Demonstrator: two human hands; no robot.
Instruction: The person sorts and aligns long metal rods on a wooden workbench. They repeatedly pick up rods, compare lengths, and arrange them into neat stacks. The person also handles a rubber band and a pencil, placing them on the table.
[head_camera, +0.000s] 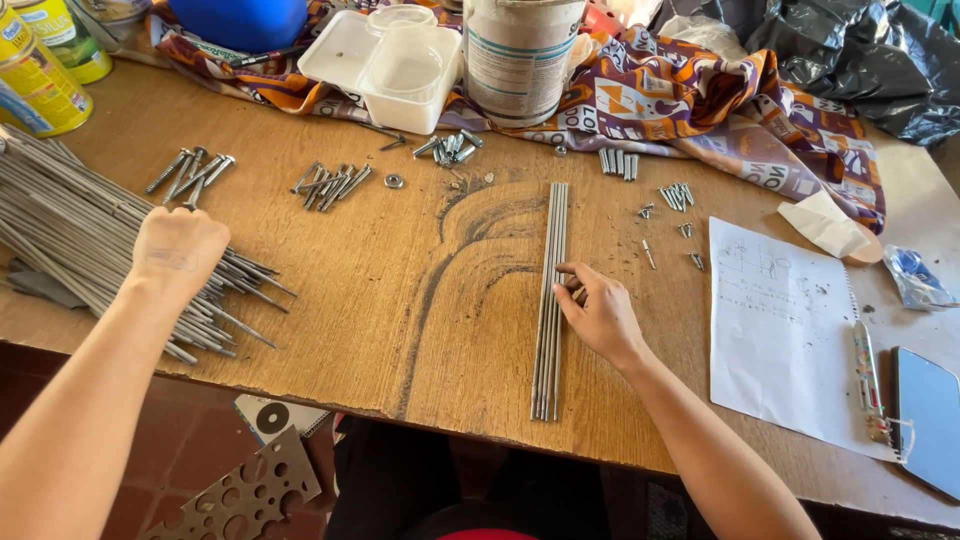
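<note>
- Far left: our left hand (178, 255) rests knuckles-up on the big heap of long thin grey metal rods (80, 235) at the desk's left edge. Its fingers curl under, so we cannot tell how far its grip is closed or whether a rod is in it.
- Best to draw one rod lengthwise, so the heap stays put.
- Centre: the neat row of straight grey metal rods (552, 300) lies side by side on the worn brown wooden desk (400, 330), running away from us.
- Right hand (600, 315) touches the row's right flank, fingertips loosely bent, grip closed on nothing.
- Judgement: press the flank lightly and square the ends, or the row fans out.
- Right: white sketched paper sheet (785, 330) lies nearby; keep rods off it.
</note>
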